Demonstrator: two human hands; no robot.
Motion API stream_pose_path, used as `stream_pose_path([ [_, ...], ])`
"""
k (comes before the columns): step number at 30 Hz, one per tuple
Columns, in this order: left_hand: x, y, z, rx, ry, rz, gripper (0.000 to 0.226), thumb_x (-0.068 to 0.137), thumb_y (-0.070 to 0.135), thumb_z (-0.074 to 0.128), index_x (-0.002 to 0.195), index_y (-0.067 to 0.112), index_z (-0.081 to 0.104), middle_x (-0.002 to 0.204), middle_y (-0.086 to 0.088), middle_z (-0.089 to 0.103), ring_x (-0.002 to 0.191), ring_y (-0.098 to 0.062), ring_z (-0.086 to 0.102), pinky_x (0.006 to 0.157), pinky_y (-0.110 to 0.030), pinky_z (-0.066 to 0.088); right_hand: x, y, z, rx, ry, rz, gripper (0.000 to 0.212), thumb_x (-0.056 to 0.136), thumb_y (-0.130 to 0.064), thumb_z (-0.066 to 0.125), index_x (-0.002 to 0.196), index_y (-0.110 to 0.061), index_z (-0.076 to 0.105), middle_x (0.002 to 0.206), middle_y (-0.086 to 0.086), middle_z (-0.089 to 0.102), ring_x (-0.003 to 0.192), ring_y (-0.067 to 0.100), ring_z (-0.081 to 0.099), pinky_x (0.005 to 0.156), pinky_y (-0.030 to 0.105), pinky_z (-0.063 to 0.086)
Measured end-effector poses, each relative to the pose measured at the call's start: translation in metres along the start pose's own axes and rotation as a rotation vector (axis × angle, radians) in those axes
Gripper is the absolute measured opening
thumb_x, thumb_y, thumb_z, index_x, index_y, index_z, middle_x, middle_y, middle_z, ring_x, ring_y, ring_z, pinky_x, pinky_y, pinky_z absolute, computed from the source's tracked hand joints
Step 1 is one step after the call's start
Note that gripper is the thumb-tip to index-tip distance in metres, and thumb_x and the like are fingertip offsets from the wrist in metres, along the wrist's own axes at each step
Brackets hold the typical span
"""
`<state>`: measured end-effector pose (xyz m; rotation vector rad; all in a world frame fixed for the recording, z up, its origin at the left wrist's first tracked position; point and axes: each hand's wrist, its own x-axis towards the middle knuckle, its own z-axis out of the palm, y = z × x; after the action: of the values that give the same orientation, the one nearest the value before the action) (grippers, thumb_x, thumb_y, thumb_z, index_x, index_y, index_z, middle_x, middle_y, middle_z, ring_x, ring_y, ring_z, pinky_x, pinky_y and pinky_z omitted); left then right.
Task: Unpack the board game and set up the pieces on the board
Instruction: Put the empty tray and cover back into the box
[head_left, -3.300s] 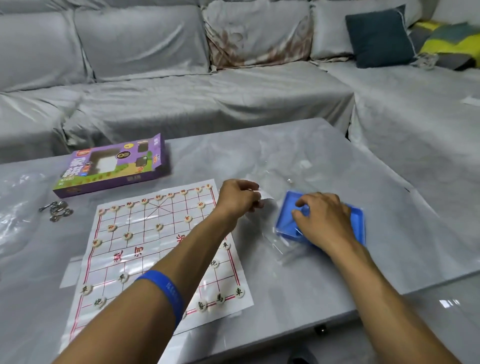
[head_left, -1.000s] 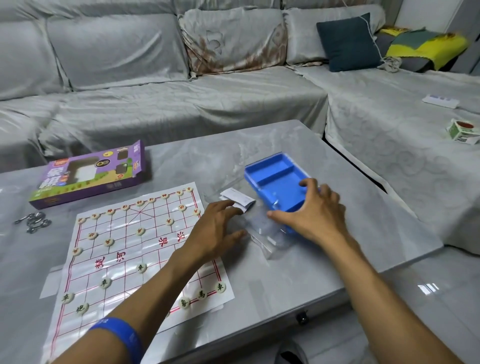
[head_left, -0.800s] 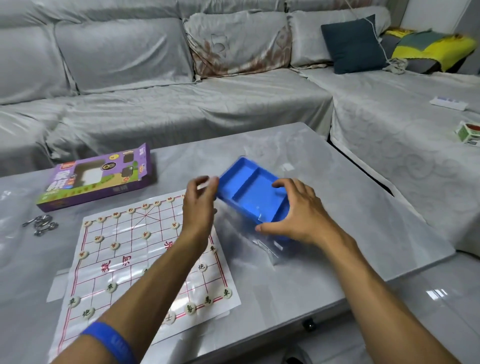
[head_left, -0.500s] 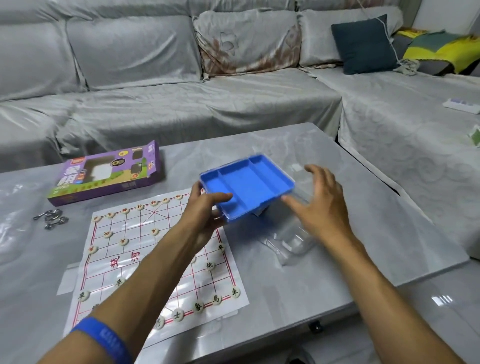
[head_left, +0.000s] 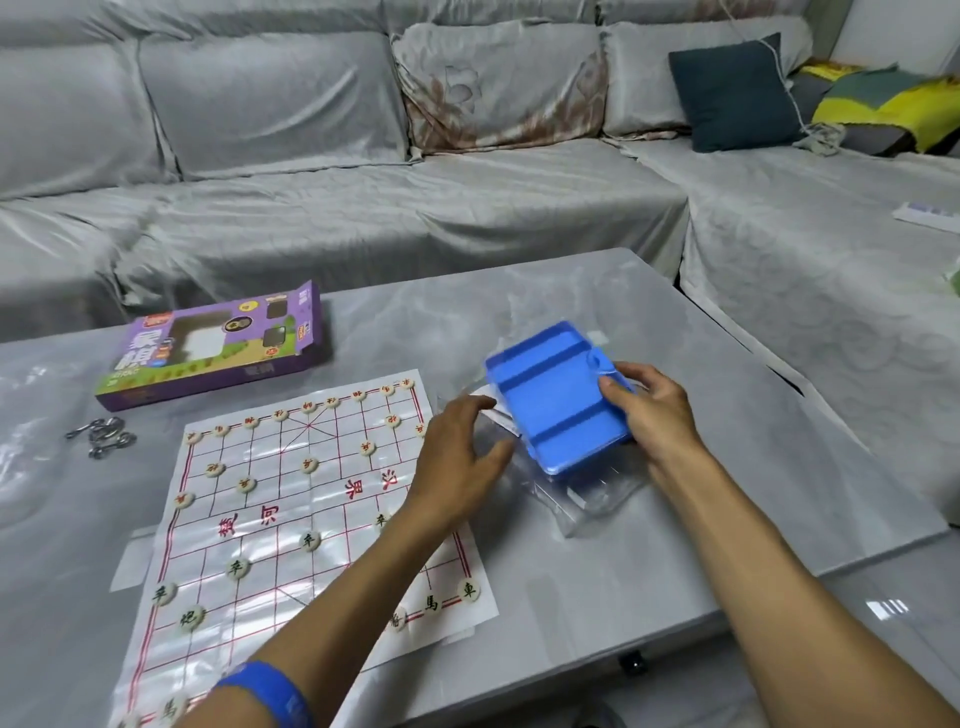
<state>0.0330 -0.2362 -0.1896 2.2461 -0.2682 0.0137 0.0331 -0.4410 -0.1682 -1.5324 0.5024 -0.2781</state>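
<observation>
Now the right hand (head_left: 655, 410) grips the blue tray (head_left: 556, 399) by its right edge, fingers curled over the rim, tray tilted and lifted above clear plastic packaging (head_left: 587, 493) near the table's (head_left: 727, 467) right half. Left hand (head_left: 457, 462) hovers beside the tray's left edge, fingers loosely spread, holding nothing (thumb near the plastic). Paper board (head_left: 291, 514) lies flat toward the front-left, round pieces (head_left: 237, 568) set on its grid. Purple game box (head_left: 213, 348) sits at the back-left edge, metal rings (head_left: 101, 437) just in front of it.
</observation>
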Motion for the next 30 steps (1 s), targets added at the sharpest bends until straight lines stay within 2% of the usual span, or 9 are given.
stream_pose_path([
  [3,0.001,-0.012,0.003,0.133,-0.126,0.045,0.061,0.089,0.043,0.063,0.144,0.031,0.039,0.154,0.007,0.033,0.141,-0.016,0.029,0.114,-0.037,0.026,0.008,0.015,0.001,-0.238,0.023,-0.106,0.024,0.088,-0.023,0.069,0.111,-0.014,0.069,0.103,-0.002,0.070,0.092,0.019,0.066,0.072,0.024,0.050],
  [5,0.001,-0.014,0.004,0.142,-0.127,0.051,0.066,0.089,0.044,0.063,0.147,0.031,0.034,0.155,0.006,0.032,0.141,-0.016,0.028,0.114,-0.036,0.025,0.009,0.021,0.003,-0.436,0.070,-0.188,0.032,0.091,-0.032,0.065,0.119,-0.017,0.065,0.116,-0.002,0.065,0.102,0.016,0.060,0.083,0.028,0.048],
  [7,0.001,-0.014,0.005,0.150,-0.119,0.049,0.069,0.089,0.046,0.063,0.149,0.032,0.031,0.155,0.006,0.032,0.142,-0.016,0.027,0.114,-0.035,0.025,0.009,0.025,0.004,-0.640,0.076,-0.266,0.041,0.092,-0.040,0.060,0.126,-0.018,0.058,0.122,0.001,0.062,0.112,0.022,0.053,0.093,0.037,0.047],
  [11,0.003,-0.013,0.005,0.142,-0.113,0.044,0.075,0.088,0.044,0.065,0.151,0.030,0.026,0.155,0.003,0.032,0.141,-0.017,0.028,0.113,-0.034,0.026,0.007,0.029,0.010,-1.026,0.013,-0.326,0.053,0.094,-0.054,0.046,0.137,-0.024,0.044,0.134,-0.001,0.056,0.120,0.027,0.039,0.096,0.039,0.031],
  [14,0.002,-0.012,0.004,0.115,-0.105,0.038,0.078,0.086,0.043,0.067,0.150,0.028,0.025,0.153,0.002,0.034,0.139,-0.018,0.032,0.110,-0.033,0.031,0.013,0.026,0.014,-1.060,-0.039,-0.337,0.051,0.096,-0.056,0.039,0.139,-0.028,0.043,0.137,-0.003,0.055,0.123,0.026,0.036,0.095,0.039,0.027],
  [20,0.002,-0.013,0.001,0.173,-0.129,0.051,0.077,0.089,0.045,0.063,0.151,0.029,0.023,0.156,0.003,0.030,0.142,-0.017,0.028,0.113,-0.034,0.028,0.023,0.030,0.020,-1.162,-0.031,-0.409,0.039,0.097,-0.048,0.044,0.128,-0.026,0.053,0.132,-0.003,0.057,0.117,0.027,0.043,0.092,0.041,0.032],
  [24,0.003,-0.016,0.002,0.212,-0.133,0.066,0.071,0.090,0.047,0.060,0.150,0.027,0.027,0.156,0.003,0.029,0.142,-0.016,0.025,0.114,-0.033,0.026,0.020,0.030,0.021,-1.096,-0.031,-0.435,0.039,0.095,-0.049,0.048,0.126,-0.025,0.055,0.132,-0.004,0.056,0.118,0.026,0.044,0.093,0.040,0.032],
  [27,0.006,-0.020,0.005,0.308,-0.132,0.122,0.061,0.092,0.049,0.054,0.146,0.025,0.039,0.154,0.002,0.032,0.141,-0.016,0.025,0.113,-0.032,0.026,0.012,0.023,0.025,-1.040,-0.138,-0.511,0.047,0.090,-0.057,0.051,0.131,-0.032,0.053,0.140,-0.011,0.048,0.128,0.021,0.039,0.101,0.039,0.030],
  [30,0.007,-0.020,0.005,0.323,-0.124,0.140,0.060,0.091,0.050,0.052,0.143,0.021,0.042,0.151,0.001,0.036,0.139,-0.017,0.027,0.112,-0.032,0.027,0.005,0.024,0.031,-1.135,-0.353,-0.537,0.057,0.091,-0.063,0.045,0.142,-0.040,0.040,0.157,-0.012,0.026,0.145,0.016,0.018,0.113,0.040,0.017],
])
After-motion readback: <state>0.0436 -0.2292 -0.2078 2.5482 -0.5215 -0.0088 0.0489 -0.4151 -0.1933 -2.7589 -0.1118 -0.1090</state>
